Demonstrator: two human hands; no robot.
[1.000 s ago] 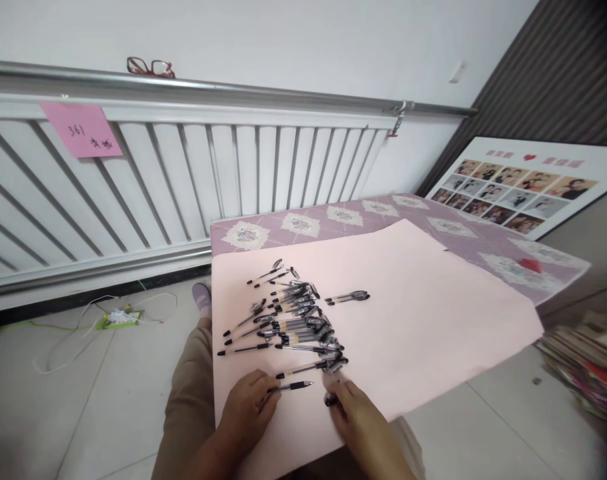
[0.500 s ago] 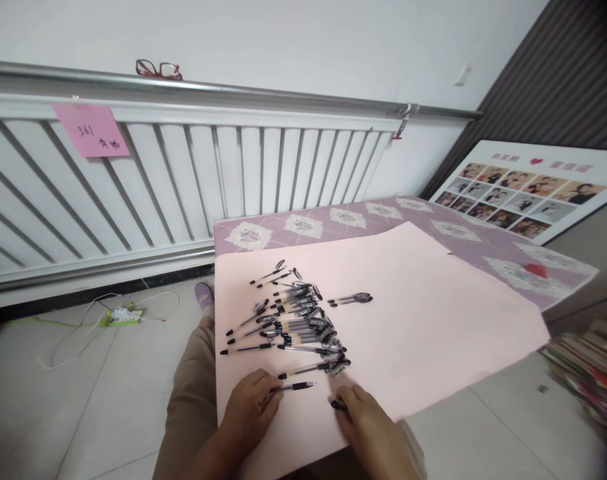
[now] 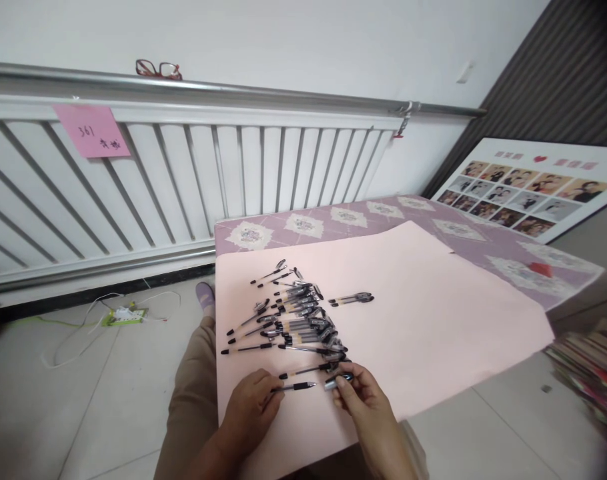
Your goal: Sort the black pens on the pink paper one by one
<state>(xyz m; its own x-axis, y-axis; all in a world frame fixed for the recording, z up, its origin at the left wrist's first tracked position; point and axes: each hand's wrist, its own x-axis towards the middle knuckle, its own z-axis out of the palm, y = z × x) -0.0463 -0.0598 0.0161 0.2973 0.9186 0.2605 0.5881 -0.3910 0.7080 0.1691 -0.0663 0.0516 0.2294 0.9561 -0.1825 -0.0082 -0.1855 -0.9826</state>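
Observation:
An uncapped pen with a black grip is pinched in my left hand, its tip pointing right. My right hand holds a pen cap, clear with a black end, between thumb and fingers. The cap faces the pen tip, and a small gap separates them. Just beyond my hands lies a loose pile of black-capped pens on the pink sheet. To the right of the pile, a few pens lie side by side.
The sheet covers part of a table with a purple patterned cloth. Behind stands a white radiator, with glasses on the pipe above. A photo board leans at the right. A power strip lies on the floor.
My right hand has moved up and turned, bringing the pen cap into view opposite the pen tip. My left hand and its pen have hardly moved.

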